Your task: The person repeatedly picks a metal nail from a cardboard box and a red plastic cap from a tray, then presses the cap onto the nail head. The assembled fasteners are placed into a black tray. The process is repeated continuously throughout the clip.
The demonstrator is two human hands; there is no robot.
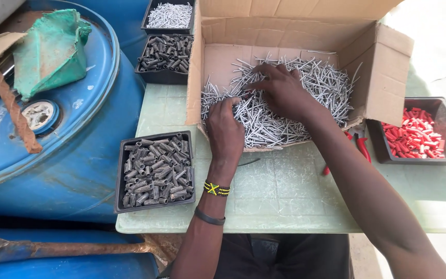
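Note:
An open cardboard box (380,77) sits on a pale green table (285,191) and holds a heap of thin silvery metal pins (326,82). My left hand (224,129) reaches over the box's near edge, fingers curled into the pins at the heap's left side. My right hand (283,89) lies palm down on the middle of the heap with its fingers spread among the pins. Whether either hand grips any pins is hidden by the fingers. Beaded and dark bands circle my left wrist.
A black tray of dark metal sleeves (156,170) lies left of my left arm; another such tray (165,57) and a tray of silvery pins (170,15) stand behind. A black tray of red plastic pieces (414,134) is at right, red-handled pliers (360,147) beside it. Blue drums (78,155) stand left.

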